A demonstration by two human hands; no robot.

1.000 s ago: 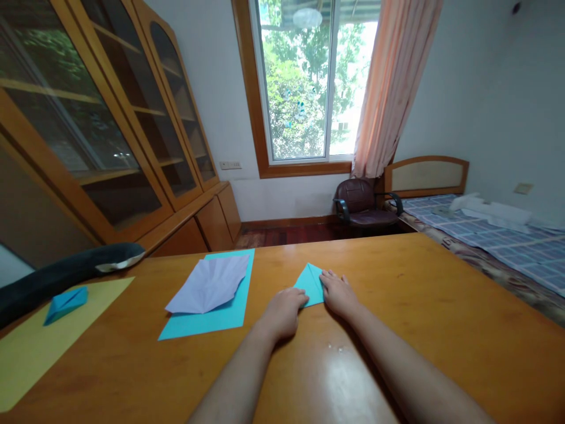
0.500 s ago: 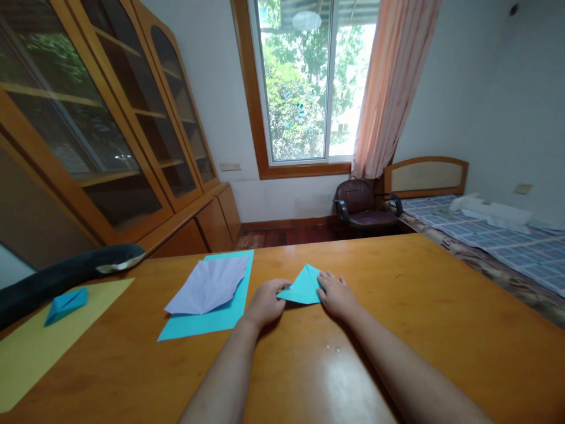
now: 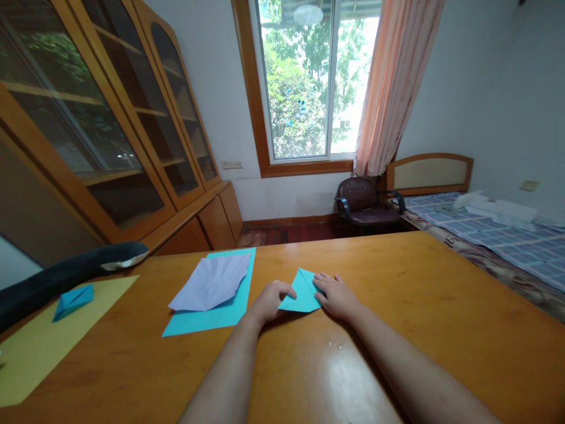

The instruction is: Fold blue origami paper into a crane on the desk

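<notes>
A folded turquoise sheet of paper (image 3: 303, 296) lies on the wooden table (image 3: 379, 282) between my hands, its point facing away from me. My left hand (image 3: 270, 301) grips the paper's left corner, thumb on top and the other fingers hidden beneath or behind it. On the right edge of the paper rests my right hand (image 3: 334, 294), palm down with fingers stretched out over it.
To the left, a creased lilac paper (image 3: 212, 282) lies on a turquoise sheet (image 3: 198, 325). Farther left, a folded blue paper piece (image 3: 74, 300) sits on a yellow sheet (image 3: 57, 347). A dark curved armrest-like object (image 3: 75, 265) stands behind it.
The folded paper has turned slightly and come a little nearer to me. My left thumb now lies farther over its top. The view has shifted slightly.
</notes>
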